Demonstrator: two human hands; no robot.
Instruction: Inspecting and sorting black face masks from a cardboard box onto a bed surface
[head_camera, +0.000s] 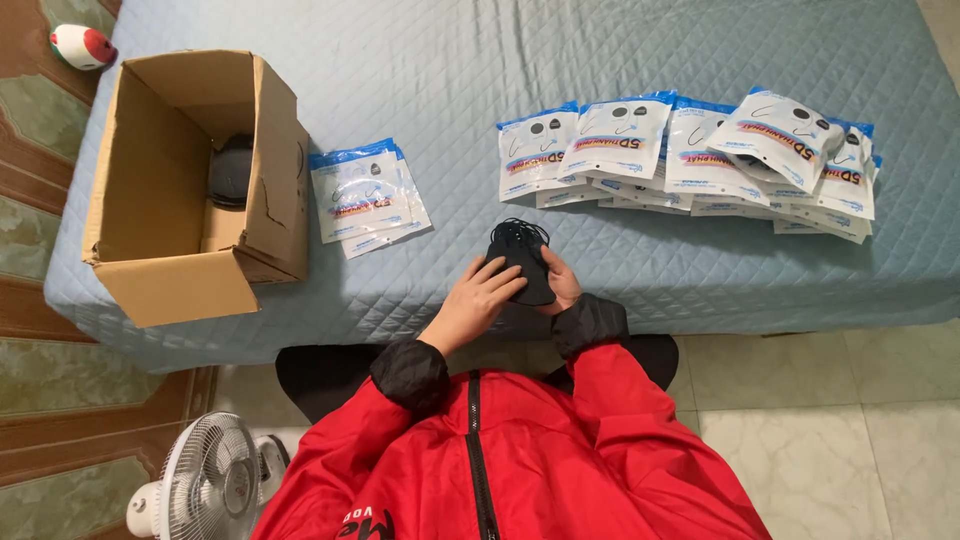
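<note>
Both hands on black mask stack: left grip fingers flat on top, right grip curled round its edge, over bed.

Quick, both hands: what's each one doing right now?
Left hand: closed on the stack of black fabric face masks, fingers over its top.
Right hand: gripping the same stack from its right side.

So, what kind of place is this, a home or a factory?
Probably a home room used for packing by hand: a bed under a quilted blue cover serves as the table, a household fan stands on the tiled floor, and a cardboard box sits nearby.
</note>
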